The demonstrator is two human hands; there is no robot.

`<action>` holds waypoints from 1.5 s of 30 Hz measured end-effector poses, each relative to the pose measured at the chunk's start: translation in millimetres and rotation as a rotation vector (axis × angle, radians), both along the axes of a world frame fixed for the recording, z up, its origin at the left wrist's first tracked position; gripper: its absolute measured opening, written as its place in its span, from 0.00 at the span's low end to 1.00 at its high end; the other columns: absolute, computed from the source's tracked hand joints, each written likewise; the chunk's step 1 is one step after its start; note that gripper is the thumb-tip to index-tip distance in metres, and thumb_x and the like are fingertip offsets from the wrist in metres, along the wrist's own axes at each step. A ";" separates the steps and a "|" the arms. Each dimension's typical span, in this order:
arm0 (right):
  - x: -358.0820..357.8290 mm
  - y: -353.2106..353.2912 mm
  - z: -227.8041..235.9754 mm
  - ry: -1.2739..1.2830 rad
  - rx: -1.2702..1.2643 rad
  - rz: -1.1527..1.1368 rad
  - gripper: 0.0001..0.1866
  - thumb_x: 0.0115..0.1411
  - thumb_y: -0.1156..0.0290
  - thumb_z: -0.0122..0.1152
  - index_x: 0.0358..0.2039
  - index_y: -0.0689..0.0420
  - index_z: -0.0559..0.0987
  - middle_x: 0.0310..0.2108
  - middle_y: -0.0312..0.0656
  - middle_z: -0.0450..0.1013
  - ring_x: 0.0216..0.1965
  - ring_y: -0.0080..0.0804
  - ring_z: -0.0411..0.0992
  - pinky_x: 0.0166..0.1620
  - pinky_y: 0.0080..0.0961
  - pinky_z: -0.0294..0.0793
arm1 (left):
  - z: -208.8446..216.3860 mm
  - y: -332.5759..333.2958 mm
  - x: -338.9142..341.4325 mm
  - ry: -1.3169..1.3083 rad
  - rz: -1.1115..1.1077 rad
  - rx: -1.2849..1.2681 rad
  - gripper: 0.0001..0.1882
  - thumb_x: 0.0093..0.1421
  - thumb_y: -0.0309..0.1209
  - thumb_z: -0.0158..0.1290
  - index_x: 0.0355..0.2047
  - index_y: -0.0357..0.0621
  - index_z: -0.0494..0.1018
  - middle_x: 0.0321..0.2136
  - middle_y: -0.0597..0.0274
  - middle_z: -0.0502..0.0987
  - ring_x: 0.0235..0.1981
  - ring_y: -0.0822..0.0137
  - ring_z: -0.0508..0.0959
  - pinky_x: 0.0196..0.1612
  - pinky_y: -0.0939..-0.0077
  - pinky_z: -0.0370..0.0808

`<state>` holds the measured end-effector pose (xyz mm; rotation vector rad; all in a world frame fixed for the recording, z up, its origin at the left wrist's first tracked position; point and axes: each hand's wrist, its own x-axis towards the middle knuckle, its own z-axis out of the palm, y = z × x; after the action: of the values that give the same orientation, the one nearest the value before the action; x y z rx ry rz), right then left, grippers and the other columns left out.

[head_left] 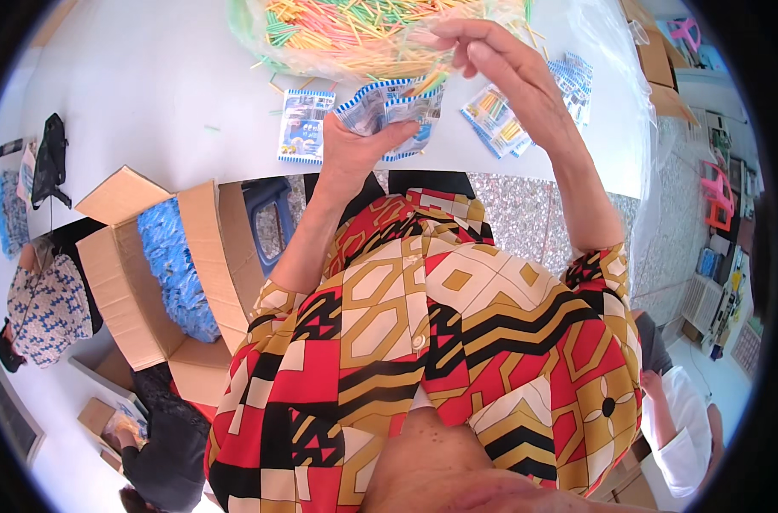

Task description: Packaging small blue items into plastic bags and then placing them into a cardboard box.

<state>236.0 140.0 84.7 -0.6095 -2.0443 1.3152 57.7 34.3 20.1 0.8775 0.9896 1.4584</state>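
Note:
My left hand [363, 150] is closed around a blue-and-white printed packet [393, 107], its thumb across the front and the packet's mouth spread at the top. A few yellowish thin sticks [429, 83] poke up at the packet's right corner. Just above that corner is my right hand [521, 81], its visible fingers stretched and apart, with nothing plainly gripped; the fingertips are partly blurred. Beyond both hands lies a clear plastic bag [252, 43] heaped with thin pink, yellow and green sticks [346, 34].
A flat packet [305, 128] lies left of my left hand; several stick-filled packets [496, 120] overlap at right. Left of me, an open cardboard box [124, 282] holds many blue packets [175, 265], near a blue stool [269, 218]. Other people [51, 299] sit nearby. A black bag [53, 162] lies on the white table [167, 94].

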 end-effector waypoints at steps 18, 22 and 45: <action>23.7 -35.1 -70.6 -0.100 0.220 -0.485 0.08 0.56 0.79 0.56 0.38 0.61 0.76 0.31 0.38 0.75 0.29 0.21 0.72 0.34 0.15 0.71 | -17.2 1.0 -15.4 -0.043 0.147 -0.076 0.11 0.56 0.28 0.57 0.38 0.39 0.75 0.31 0.64 0.78 0.31 0.76 0.77 0.37 0.79 0.74; 30.3 -48.1 -100.7 -0.114 0.138 -0.505 0.08 0.56 0.81 0.55 0.37 0.60 0.76 0.29 0.40 0.74 0.29 0.26 0.73 0.34 0.22 0.72 | -10.2 1.8 -11.7 -0.048 0.105 -0.077 0.10 0.59 0.30 0.53 0.39 0.39 0.74 0.29 0.61 0.79 0.30 0.73 0.77 0.38 0.77 0.74; 69.5 -35.8 -70.2 -0.286 0.193 -0.724 0.14 0.56 0.76 0.56 0.44 0.56 0.73 0.34 0.37 0.74 0.32 0.19 0.70 0.32 0.17 0.70 | -15.6 5.6 8.0 0.073 0.040 -0.104 0.10 0.52 0.22 0.59 0.36 0.36 0.76 0.31 0.61 0.79 0.30 0.72 0.79 0.37 0.77 0.76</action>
<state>305.5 104.2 14.6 -1.3447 -1.8470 0.6238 65.7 39.9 4.5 0.8447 1.1332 1.4028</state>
